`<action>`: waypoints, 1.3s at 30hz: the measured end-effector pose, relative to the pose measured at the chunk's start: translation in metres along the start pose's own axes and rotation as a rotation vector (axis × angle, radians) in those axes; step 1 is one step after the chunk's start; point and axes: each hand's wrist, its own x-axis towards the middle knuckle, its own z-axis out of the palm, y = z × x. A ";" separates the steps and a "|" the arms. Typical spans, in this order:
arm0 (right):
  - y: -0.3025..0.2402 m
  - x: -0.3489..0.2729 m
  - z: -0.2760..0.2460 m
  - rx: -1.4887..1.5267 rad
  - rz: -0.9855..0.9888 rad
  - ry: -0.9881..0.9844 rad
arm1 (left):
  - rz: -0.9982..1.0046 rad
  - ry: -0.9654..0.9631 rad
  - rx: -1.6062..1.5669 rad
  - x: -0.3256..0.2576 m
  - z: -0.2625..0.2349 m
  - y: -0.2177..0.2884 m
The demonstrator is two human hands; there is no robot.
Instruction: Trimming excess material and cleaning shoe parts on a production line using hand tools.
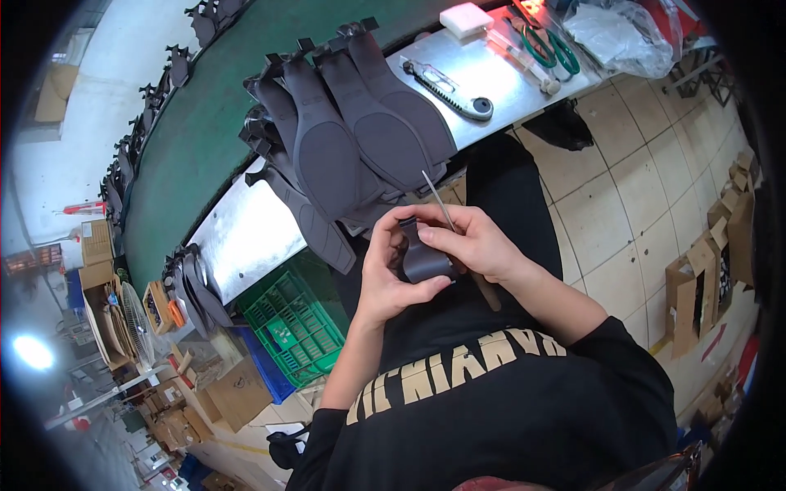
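Note:
My left hand point(391, 274) grips a small dark grey rubber piece point(424, 260) held over my lap. My right hand point(475, 241) pinches a thin metal tool point(436, 200) with a wooden handle, its tip pointing up toward the bench, and also rests against the grey piece. Just above my hands, several long dark grey shoe soles point(360, 135) lie overlapped on the metal bench top point(246, 237), some hanging over its edge.
A green conveyor belt point(196, 131) carries more dark pieces behind the bench. On the bench lie a black strap-like tool point(449, 88), green-handled scissors point(553, 45), a white block point(465, 18) and a plastic bag point(622, 33). A green crate point(291, 323) and cardboard boxes point(704, 278) stand on the tiled floor.

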 end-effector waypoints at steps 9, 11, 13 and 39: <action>0.016 -0.003 -0.010 0.083 0.243 0.037 | -0.152 0.056 -0.182 -0.010 0.009 -0.015; 0.019 -0.003 -0.010 0.103 0.233 0.040 | -0.150 0.054 -0.193 -0.010 0.010 -0.016; 0.022 -0.002 -0.010 0.108 0.227 0.045 | -0.146 0.052 -0.203 -0.011 0.010 -0.017; 0.025 -0.002 -0.015 0.210 0.254 -0.029 | -0.095 0.154 -0.063 -0.013 0.020 -0.022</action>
